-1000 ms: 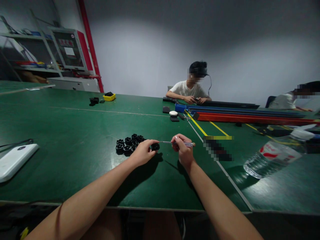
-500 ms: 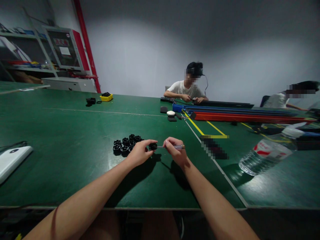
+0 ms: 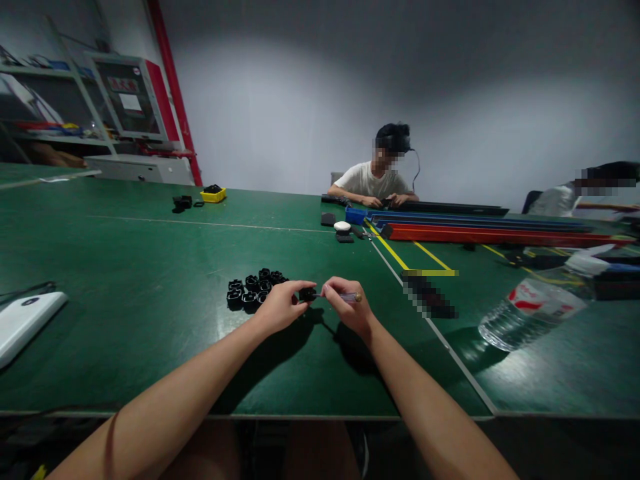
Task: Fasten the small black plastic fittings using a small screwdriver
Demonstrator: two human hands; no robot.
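Note:
Between thumb and fingers, my left hand (image 3: 284,305) pinches a small black plastic part (image 3: 307,293) above the green table. My right hand (image 3: 349,305) is closed around the handle of a screwdriver (image 3: 351,297), whose shaft points left at the black part. The tip meets the part's right side; whether it is inside cannot be made out. Just left of and behind my left hand, a cluster of similar black parts (image 3: 250,290) rests on the table, partly covered by that hand.
A tilted-looking water bottle (image 3: 530,310) stands at right on the green table (image 3: 150,280). A white device (image 3: 30,323) lies at left. Farther back are a yellow bin (image 3: 213,195), a white round object (image 3: 342,227) and long red bars (image 3: 490,235). Two people sit beyond.
My right hand has shifted slightly left with the screwdriver, closer to the black part, and the handle's angle has turned a little. My left hand has hardly moved.

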